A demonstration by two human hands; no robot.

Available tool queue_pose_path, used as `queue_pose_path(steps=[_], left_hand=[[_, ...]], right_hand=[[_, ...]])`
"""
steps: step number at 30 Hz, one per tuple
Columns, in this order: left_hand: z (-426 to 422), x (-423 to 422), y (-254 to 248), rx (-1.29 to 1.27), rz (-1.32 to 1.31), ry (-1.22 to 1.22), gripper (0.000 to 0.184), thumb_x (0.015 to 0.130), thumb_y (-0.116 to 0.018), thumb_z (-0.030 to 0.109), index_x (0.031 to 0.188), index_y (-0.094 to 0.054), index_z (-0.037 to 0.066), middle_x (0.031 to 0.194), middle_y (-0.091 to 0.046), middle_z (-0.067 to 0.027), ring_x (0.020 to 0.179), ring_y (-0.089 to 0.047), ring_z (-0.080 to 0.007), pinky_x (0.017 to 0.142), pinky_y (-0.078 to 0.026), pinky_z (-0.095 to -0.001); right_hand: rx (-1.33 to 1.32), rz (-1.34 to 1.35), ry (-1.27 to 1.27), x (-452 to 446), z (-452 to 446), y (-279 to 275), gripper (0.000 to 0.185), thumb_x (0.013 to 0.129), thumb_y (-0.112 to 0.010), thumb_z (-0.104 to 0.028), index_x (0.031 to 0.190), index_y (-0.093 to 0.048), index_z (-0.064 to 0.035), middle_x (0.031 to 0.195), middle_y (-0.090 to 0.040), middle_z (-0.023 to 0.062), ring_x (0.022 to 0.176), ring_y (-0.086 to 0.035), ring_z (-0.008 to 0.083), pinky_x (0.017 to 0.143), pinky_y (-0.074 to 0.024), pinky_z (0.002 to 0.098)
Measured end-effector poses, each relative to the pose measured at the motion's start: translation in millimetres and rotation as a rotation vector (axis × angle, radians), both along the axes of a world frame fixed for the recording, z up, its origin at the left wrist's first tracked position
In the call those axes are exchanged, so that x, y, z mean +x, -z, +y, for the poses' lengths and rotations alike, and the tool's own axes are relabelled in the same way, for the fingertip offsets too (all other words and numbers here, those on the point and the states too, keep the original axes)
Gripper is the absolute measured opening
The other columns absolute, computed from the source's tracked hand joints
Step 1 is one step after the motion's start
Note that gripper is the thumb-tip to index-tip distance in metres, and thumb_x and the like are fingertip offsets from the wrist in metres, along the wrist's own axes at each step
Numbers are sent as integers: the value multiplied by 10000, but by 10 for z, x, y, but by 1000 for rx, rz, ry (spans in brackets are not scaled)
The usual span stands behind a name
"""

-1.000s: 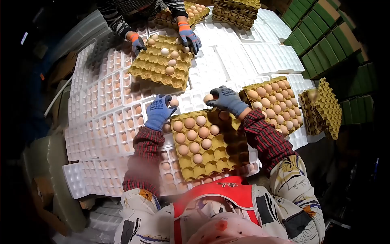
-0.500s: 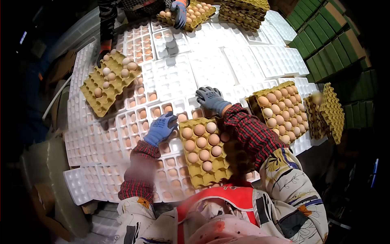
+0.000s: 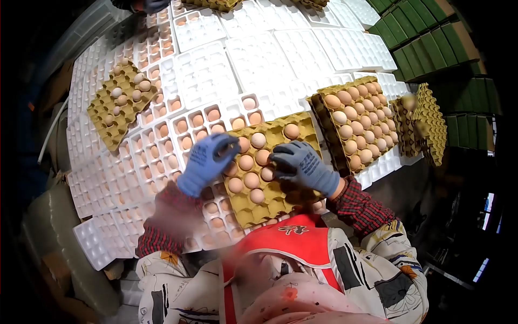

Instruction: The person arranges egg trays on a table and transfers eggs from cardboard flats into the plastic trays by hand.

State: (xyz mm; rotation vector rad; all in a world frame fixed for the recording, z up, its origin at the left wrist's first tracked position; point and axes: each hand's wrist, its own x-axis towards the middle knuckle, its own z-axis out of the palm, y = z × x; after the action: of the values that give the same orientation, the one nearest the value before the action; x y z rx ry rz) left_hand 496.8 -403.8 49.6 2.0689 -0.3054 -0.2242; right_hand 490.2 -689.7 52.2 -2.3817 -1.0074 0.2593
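Near pulp tray point(image 3: 247, 217) was found set on white foam trays point(image 3: 251, 56), just beyond the red bib point(image 3: 305, 243); its eggs point(image 3: 251, 180) were clustered toward the far left, with bare cells on the bib side. Over it both gloved hands were held. Left hand point(image 3: 208, 162): fingers curled at the far-left edge, tips just beside an egg; whether anything was enclosed could not be told. Right hand point(image 3: 302, 164): fingers bent down among the eggs from the other side; contact or grip could not be told, the tips being partly hidden.

Step in hand was judged to be a reach for eggs in this tray. For a secure hold, thumb and fingers would need to be set around one shell on each side, pressure kept light, neighbouring eggs left unknocked.

Compared with half a second earlier: both hands had been drawn back from the foam cells beyond the tray and brought over its eggs. An egg in a far foam cell point(image 3: 249, 102) was now uncovered. The angled pulp tray point(image 3: 102, 110) at left, then touched by a co-worker's hand, was now lying untouched; a co-worker's hand point(image 3: 156, 5) was glimpsed only at the top edge. The whole view had been shifted as well.
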Motion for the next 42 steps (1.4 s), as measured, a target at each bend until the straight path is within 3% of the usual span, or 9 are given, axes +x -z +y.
queue_pose_path(steps=[8,11,14,18,20,26,28,35,42], left_hand=[[-557,-863,167,728,-346,241,305,808,-692,265,1064,-597,131,971,-597,-64,804,-590,-256,708,-451,-402],[-564,-822,156,724,-299,265,280,800,-694,267,1021,-591,129,940,-598,-58,795,-591,-259,696,-450,-404],[-420,-687,32,662,-240,323,315,836,-681,251,1109,-600,116,934,-608,-72,861,-624,-236,728,-480,-379],[-270,-519,28,-635,488,-165,403,873,-683,188,1236,-598,36,1085,-618,-85,984,-596,-153,821,-501,-276],[-378,-434,-99,-594,569,-149,307,898,-680,218,1128,-617,25,1053,-625,-31,965,-578,-122,791,-487,-268],[-1000,-429,174,745,-434,100,370,825,-680,202,1175,-601,109,937,-622,-107,817,-649,-273,681,-513,-396],[-1038,-395,202,948,-367,126,378,826,-664,183,1194,-596,138,905,-605,-107,804,-640,-274,668,-505,-407],[-230,-121,-187,-584,418,-84,575,855,-713,161,1386,-532,37,1314,-595,-71,1154,-579,-170,969,-484,-314],[-975,118,90,958,-254,92,394,763,-766,387,970,-647,74,1233,-523,-125,1021,-551,-336,778,-514,-411]], right_hand=[[62,-43,16,-355,79,241,320,801,-725,-206,1090,-632,-104,1008,-606,69,945,-617,222,796,-498,358],[908,1072,480,-166,-173,42,274,913,-673,-159,1160,-646,-45,1040,-627,40,950,-599,120,847,-492,269],[597,717,278,130,-236,72,269,895,-699,-178,1128,-649,-53,1046,-654,56,914,-614,138,817,-502,288],[-254,-88,118,27,16,152,392,766,-774,-247,1099,-644,-86,1066,-641,108,935,-634,317,822,-519,384],[-275,-73,112,55,-37,205,418,770,-769,-236,1133,-637,-77,1103,-653,110,974,-638,317,841,-527,393],[689,832,568,266,-572,-117,486,817,-773,-158,1260,-612,-40,1232,-616,30,1076,-605,175,928,-505,337],[283,42,294,497,-545,121,501,777,-782,-147,1248,-611,-137,1327,-521,83,1127,-566,221,894,-508,335],[-540,-257,312,519,-138,109,305,713,-692,-93,1011,-628,-120,1400,-451,127,1062,-573,327,774,-556,406],[198,204,474,1019,-202,0,496,742,-803,-337,1130,-671,-57,1061,-655,127,964,-657,266,842,-515,374]])
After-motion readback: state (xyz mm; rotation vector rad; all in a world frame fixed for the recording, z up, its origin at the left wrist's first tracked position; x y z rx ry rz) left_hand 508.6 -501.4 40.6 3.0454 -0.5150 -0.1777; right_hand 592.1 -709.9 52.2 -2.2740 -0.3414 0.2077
